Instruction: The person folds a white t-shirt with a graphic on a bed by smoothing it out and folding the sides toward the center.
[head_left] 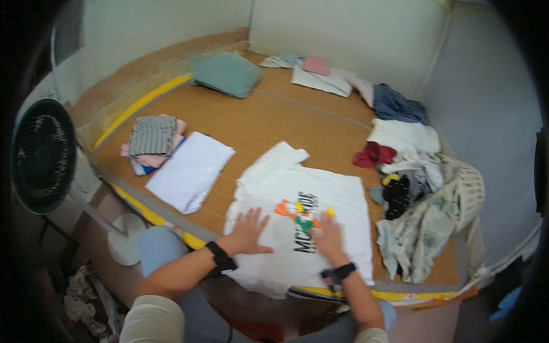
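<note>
A white T-shirt point(263, 188) with dark lettering and an orange, yellow and green cartoon print lies spread on the brown mat in front of me. One of its sleeves points away from me, toward the far side. My left hand point(247, 231) rests flat on the shirt with its fingers spread, left of the print. On the right part of the print is my right hand point(329, 237), its outstretched fingers slightly blurred; nothing shows in its grasp. Both wrists wear dark bands. The shirt's near edge hangs over the mat's yellow-and-grey border.
Left of the shirt lies a folded white cloth point(191, 170), beside a stack of folded clothes point(153, 137). A green pillow point(227, 74) sits far back. Mixed clothes point(420, 211) and a light basket point(466, 183) line the right side. A fan point(44, 155) stands at the left.
</note>
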Motion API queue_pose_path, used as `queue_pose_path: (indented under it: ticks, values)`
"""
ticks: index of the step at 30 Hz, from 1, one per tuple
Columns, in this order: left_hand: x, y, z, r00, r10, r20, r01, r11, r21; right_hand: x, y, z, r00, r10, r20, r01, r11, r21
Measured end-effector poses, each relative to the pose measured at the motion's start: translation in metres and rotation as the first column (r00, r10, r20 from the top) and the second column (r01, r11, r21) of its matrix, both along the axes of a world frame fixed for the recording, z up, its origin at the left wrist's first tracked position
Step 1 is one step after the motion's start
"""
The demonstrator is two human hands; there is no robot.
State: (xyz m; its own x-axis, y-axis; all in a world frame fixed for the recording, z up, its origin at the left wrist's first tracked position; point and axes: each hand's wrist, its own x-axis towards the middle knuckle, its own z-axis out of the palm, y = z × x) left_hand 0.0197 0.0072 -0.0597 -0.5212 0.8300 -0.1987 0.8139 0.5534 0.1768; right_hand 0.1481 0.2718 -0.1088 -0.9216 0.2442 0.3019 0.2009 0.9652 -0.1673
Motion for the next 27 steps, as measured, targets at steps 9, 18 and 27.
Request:
queue_pose_path:
  ticks: [9,18,27]
  values:
    - [-0.005,-0.010,-0.007,1.000,0.016,-0.004,-0.016,1.000,0.016,0.003,0.001,0.056,0.995,-0.094,-0.024,0.091,0.991,-0.099]
    - [-0.001,-0.006,-0.005,0.998,-0.024,-0.057,0.025,1.000,0.016,0.011,0.032,0.011,0.988,-0.154,-0.016,0.151,0.982,-0.117]
    - [-0.006,-0.015,-0.019,0.998,0.034,-0.048,-0.033,0.999,0.030,-0.007,-0.090,0.054,0.927,0.373,-0.033,-0.371,0.901,-0.224]
